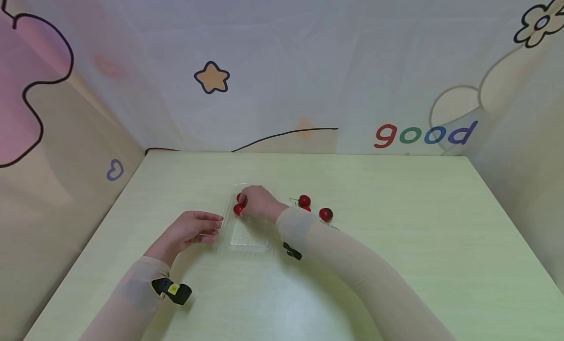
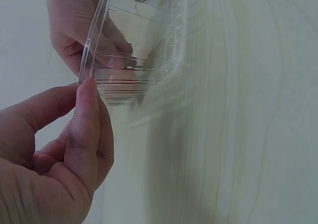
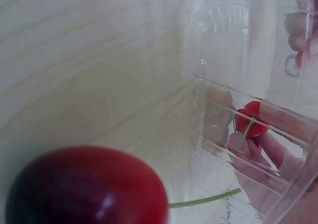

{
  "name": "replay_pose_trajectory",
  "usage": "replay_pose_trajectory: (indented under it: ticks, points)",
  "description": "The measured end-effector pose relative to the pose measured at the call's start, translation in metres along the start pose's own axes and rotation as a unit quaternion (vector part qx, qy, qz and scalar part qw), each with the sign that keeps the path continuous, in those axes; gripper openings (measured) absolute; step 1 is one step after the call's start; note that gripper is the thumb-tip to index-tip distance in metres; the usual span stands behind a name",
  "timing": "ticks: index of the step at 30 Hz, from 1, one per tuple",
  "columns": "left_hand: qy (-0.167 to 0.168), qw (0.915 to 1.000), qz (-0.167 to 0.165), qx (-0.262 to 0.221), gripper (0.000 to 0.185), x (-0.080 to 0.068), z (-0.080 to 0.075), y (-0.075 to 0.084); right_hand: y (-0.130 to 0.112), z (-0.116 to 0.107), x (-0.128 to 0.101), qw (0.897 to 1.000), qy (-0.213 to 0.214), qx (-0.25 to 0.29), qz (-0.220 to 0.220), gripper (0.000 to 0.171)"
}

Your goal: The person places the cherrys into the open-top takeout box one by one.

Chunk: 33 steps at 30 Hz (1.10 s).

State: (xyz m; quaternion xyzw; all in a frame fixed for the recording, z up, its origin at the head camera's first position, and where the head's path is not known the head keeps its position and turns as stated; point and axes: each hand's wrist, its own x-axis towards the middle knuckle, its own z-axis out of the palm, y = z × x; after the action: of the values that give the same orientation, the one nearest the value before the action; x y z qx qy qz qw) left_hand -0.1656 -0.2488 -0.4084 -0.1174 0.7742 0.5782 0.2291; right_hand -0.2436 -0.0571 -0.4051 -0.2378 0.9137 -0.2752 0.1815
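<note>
A clear plastic box (image 1: 250, 243) lies on the table with its hollow side up. At its left rim, my left hand (image 1: 191, 231) pinches the edge between thumb and fingertips, as the left wrist view shows of the same hand (image 2: 64, 144). My right hand (image 1: 261, 202) reaches into the box from the right and holds a red cherry (image 3: 252, 120) with a green stem. Beside those fingers in the head view, another cherry (image 1: 239, 197) is partly covered by the hand.
Right of the box, on the pale wooden table (image 1: 396, 243), lie a cherry with a stem (image 1: 304, 201), a dark red cherry (image 1: 326, 214) and one half hidden by the right sleeve (image 1: 343, 257). A printed cloth (image 1: 282, 76) hangs behind the table.
</note>
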Motion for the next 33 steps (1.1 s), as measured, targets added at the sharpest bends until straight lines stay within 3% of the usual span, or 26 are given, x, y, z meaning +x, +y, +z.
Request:
replay_pose_trajectory:
  ticks: [33]
  points:
    - [-0.002,1.0,-0.006,0.005,0.043,-0.0024,0.0007,0.0039,0.0032,-0.006,0.0013,0.999,-0.009,0.024,0.026,0.027]
